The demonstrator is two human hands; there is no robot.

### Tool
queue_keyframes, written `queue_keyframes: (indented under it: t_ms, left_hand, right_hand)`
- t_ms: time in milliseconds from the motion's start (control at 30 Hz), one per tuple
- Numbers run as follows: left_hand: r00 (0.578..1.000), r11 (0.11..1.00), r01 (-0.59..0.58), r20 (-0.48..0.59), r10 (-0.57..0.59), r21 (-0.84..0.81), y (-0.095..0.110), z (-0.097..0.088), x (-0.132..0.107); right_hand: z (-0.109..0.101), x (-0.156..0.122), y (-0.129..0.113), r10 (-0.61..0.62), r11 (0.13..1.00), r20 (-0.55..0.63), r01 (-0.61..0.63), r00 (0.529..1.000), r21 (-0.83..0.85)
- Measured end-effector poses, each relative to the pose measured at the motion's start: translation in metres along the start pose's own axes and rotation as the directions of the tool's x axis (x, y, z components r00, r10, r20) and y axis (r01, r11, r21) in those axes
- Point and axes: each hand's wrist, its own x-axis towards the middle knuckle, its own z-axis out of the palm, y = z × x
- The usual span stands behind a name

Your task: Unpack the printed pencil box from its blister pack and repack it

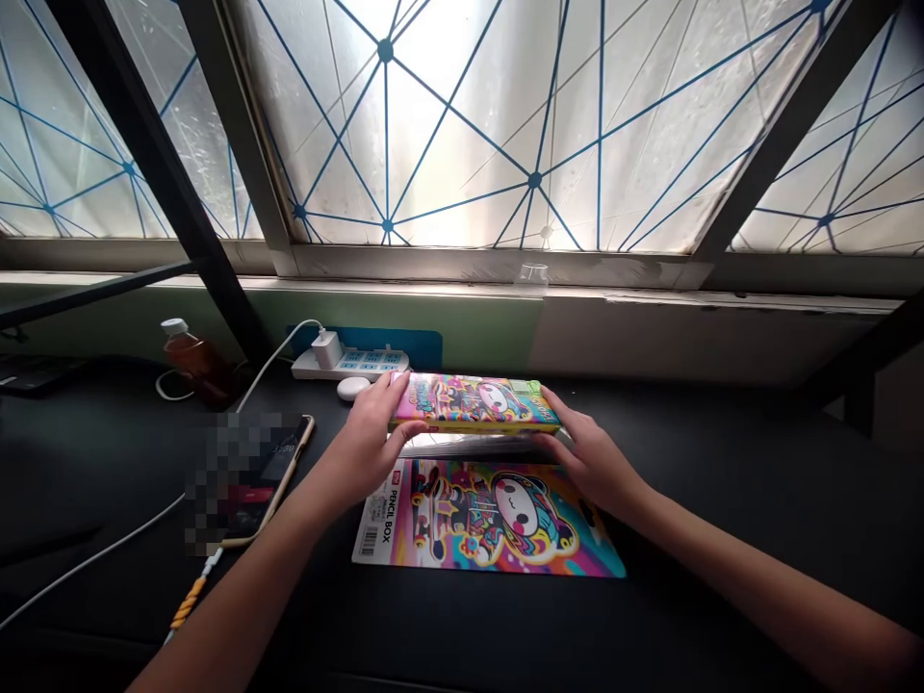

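Note:
A colourful cartoon-printed pencil box (476, 404) is held just above the dark desk, its lid facing me. My left hand (372, 438) grips its left end, fingers curled over the top edge. My right hand (588, 452) grips its right end, thumb on the near side. Directly beneath the box lies a clear plastic part (469, 445), partly hidden. In front of it a flat printed card marked "PENCIL BOX" (487, 520) lies on the desk between my forearms.
A phone (249, 476) on a white cable lies left of my left arm. Behind it stand a brown bottle (192, 361), a white power strip (353, 363) with a charger, and a small white case (353, 388). A window sill (650, 298) runs along the back.

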Motion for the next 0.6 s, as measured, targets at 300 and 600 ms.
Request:
queue_keyframes:
  t_ms: [300, 600]
  left_hand:
    - [0.976, 0.989, 0.126, 0.168, -0.139, 0.083, -0.018, 0.019, -0.013]
    - [0.980, 0.939, 0.086, 0.142, -0.140, 0.334, -0.013, 0.022, -0.013]
  right_hand:
    - [0.014, -0.008, 0.007, -0.177, 0.983, 0.116, 0.180, 0.977, -0.017]
    - [-0.006, -0.016, -0.022, -0.435, 0.900, -0.121, 0.436, 0.892, -0.020]
